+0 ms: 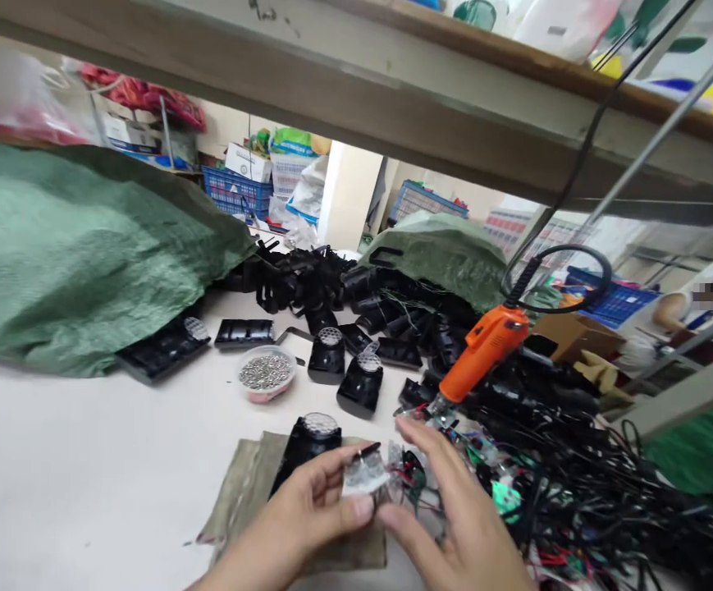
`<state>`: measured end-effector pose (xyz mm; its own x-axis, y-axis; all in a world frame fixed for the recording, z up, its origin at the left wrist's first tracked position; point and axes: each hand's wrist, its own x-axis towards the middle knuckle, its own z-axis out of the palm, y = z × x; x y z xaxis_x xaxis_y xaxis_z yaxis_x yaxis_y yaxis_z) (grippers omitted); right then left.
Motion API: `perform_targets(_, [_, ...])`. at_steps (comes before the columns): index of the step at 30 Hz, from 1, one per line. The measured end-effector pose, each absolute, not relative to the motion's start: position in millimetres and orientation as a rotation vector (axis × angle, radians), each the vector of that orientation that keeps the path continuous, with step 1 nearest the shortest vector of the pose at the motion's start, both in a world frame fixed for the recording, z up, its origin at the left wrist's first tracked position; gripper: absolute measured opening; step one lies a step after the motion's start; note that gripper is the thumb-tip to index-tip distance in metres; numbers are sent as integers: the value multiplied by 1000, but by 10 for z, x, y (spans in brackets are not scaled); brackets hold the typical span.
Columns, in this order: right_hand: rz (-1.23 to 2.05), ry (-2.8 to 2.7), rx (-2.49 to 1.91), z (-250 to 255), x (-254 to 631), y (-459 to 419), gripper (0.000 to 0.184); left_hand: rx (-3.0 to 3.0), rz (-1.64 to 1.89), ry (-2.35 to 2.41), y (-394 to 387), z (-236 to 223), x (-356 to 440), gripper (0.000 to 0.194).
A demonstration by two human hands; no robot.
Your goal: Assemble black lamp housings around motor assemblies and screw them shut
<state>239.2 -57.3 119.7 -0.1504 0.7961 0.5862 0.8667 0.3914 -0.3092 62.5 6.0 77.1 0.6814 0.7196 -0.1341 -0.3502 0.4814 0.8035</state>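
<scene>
My left hand [307,510] is closed on a small clear, silvery part [363,476], pinched between thumb and fingers. Red and dark wires [414,469] run from its right side; the exact kind of part cannot be made out. Around those wires my right hand [470,525] curves with its fingers apart, its thumb tip close to the part. Beneath both hands lies a grey-brown cloth [242,492]. On the cloth, partly hidden by my left hand, rests a black housing [303,447] with a round mesh end.
A bowl of small metal screws [266,373] stands ahead, near more black housings [359,386]. An orange electric screwdriver [484,349] hangs at right above a heap of wired parts [553,468]. Green sacks [85,246] lie at left and back; a shelf beam [356,82] crosses overhead. A person's arm [669,312] shows far right.
</scene>
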Motion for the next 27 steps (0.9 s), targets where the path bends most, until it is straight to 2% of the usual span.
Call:
perform_targets(2, [27, -1949, -1427, 1039, 2240, -464, 29, 737, 667, 517, 60, 802, 526, 38])
perform_targets(3, [125, -1945, -1428, 973, 2190, -425, 22, 687, 649, 529, 58, 806, 486, 38])
perform_targets(8, [365, -1793, -1453, 820, 2075, -357, 18, 468, 596, 522, 52, 720, 387, 45])
perform_targets(15, [296, -1812, -1437, 806, 2031, -332, 12, 282, 503, 386, 92, 611, 391, 50])
perform_targets(21, [260, -1790, -1364, 689, 2025, -349, 15, 485, 636, 396, 57, 583, 391, 58])
perform_targets(27, [296, -1778, -1340, 608, 1994, -371, 15, 587, 714, 407, 59, 417, 388, 55])
